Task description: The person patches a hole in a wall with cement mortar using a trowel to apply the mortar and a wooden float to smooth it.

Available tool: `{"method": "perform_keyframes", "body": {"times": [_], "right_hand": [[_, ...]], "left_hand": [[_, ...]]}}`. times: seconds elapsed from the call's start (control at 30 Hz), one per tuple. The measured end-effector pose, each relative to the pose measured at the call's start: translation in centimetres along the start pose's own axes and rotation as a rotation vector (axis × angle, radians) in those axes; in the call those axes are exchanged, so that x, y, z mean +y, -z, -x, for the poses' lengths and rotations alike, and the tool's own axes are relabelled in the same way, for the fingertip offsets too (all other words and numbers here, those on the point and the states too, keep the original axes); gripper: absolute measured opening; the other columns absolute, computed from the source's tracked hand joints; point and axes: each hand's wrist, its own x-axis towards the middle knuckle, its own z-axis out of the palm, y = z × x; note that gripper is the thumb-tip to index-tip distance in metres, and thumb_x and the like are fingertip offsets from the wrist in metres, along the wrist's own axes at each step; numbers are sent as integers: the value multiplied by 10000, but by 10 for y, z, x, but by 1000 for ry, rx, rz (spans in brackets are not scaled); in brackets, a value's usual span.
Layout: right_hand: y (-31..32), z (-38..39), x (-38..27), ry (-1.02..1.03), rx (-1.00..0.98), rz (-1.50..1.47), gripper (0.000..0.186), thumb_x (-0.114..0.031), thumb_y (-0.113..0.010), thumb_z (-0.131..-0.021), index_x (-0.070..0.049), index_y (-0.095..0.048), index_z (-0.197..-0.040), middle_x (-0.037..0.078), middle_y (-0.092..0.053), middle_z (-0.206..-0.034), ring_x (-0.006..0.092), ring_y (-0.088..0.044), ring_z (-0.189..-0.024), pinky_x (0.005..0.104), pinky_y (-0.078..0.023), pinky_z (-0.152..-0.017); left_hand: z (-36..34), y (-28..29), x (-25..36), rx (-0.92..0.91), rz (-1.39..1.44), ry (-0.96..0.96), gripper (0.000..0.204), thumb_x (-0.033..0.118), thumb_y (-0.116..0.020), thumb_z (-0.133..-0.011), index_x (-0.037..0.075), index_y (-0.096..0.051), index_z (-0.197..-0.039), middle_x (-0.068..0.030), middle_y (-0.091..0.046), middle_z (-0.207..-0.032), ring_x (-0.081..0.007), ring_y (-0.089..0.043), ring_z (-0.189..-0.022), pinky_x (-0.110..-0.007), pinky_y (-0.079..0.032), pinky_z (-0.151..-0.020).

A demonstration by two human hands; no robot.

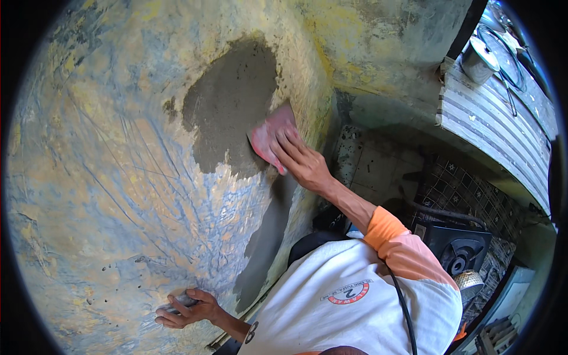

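Note:
My right hand (300, 158) presses a flat, thin, pink-red piece (269, 148) against the wall, at the right edge of a patch of wet grey mortar (228, 100). Whether that piece is stiff plastic or something softer I cannot tell. Low on the left, my left hand (195, 309) is curled around a grey lump (182, 300) that looks like mortar, close to the wall. A second grey mortar strip (266, 242) runs down the wall between my two arms. The wall (118, 165) is rough, with worn yellow and blue-grey paint and scratch lines.
The wall meets another at a corner (334, 89) on the right. A corrugated ledge (485, 127) at upper right carries a lidded pot (480, 59) and other cookware. Below stand a black gas stove (455, 245) and a metal strainer-like bowl (468, 284). A black cord (403, 302) hangs over my shirt.

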Motion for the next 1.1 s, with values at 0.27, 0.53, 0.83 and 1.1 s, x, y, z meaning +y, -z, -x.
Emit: {"method": "perform_keyframes", "body": {"times": [0.27,0.53,0.83,1.1], "right_hand": [[59,-52,46,-183,301,-101,635,50,-675,-842,-91,-626,-1459,176,-618,-1491,369,-655,-1302,424,-583,-1053],[9,-79,0,-16,207,-25,702,-49,-735,-812,-77,-586,-1498,163,-590,-1532,320,-588,-1403,448,-512,-1143],[85,-33,18,-877,372,-804,180,-155,-658,-1048,-8,-696,-1145,-9,-649,-945,88,-613,-845,311,-493,-750],[109,-85,78,-923,313,-878,253,-273,-660,-1039,-48,-645,-924,-70,-512,-769,61,-407,-673,273,-340,-609]], "left_hand": [[3,1,-1,-2,-20,4,454,392,-505,-1089,169,-512,-1485,-156,-365,-1635,-417,-269,-1577,-591,-252,-1233],[-1,-4,6,15,-9,27,444,377,-524,-1080,192,-508,-1483,-155,-387,-1629,-404,-290,-1573,-592,-263,-1227],[-1,3,0,4,-24,17,430,391,-496,-1097,186,-513,-1475,-132,-379,-1629,-389,-298,-1571,-592,-273,-1228],[4,-3,1,-2,-32,8,464,423,-486,-1102,140,-544,-1464,-186,-392,-1620,-435,-299,-1564,-601,-248,-1245]]}}
